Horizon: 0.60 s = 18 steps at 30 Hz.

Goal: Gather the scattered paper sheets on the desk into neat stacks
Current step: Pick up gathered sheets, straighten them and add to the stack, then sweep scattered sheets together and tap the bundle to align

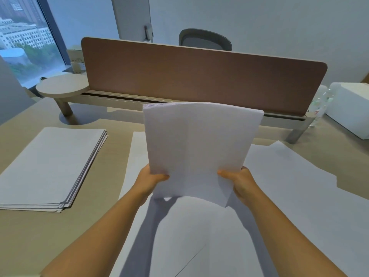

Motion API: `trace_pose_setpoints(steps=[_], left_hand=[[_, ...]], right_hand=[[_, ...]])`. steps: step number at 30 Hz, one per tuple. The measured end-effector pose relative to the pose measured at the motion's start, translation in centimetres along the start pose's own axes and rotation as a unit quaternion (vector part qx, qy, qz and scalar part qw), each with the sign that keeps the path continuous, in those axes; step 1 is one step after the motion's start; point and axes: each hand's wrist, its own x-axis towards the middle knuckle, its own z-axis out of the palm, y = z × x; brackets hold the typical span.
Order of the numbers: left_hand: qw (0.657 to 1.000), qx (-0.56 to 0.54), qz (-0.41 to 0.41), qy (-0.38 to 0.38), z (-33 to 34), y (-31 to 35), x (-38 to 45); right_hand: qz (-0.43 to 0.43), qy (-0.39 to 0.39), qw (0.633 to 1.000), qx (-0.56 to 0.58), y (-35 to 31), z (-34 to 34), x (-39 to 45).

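Loose sheets (pixel 209 232) nearest, spread over desk (pixel 30 236) from 6 to 3 o'clock. Above them, bundle (pixel 199 148) held upright at centre, left hand (pixel 151 180) and right hand (pixel 237 182) gripping its lower edges, thumbs in front. Finished stack (pixel 50 168) flat at 9 o'clock, well apart.

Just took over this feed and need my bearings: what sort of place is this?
Most likely an office workstation. A brown divider panel runs along the back of the desk, a mesh office chair stands behind it, and the window looks out on city buildings.
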Motion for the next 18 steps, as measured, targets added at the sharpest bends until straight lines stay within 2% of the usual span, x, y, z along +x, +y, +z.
trace_pose_setpoints(steps=[4,8,12,18], left_hand=[[0.999,0.024,0.012,0.038,-0.6,0.1,0.1],[0.991,0.028,0.027,0.129,-4.5,1.7,0.2],[0.980,0.096,0.026,0.173,-10.2,2.9,0.1],[0.960,0.165,-0.052,0.221,-22.7,2.5,1.3]], right_hand=[[-0.013,0.009,1.000,-0.023,-0.5,1.3,0.1],[-0.064,-0.003,0.996,-0.066,-2.3,5.5,0.0],[-0.072,-0.017,0.990,-0.123,-3.3,11.6,0.3],[-0.013,-0.083,0.981,-0.173,-2.1,23.9,1.8]])
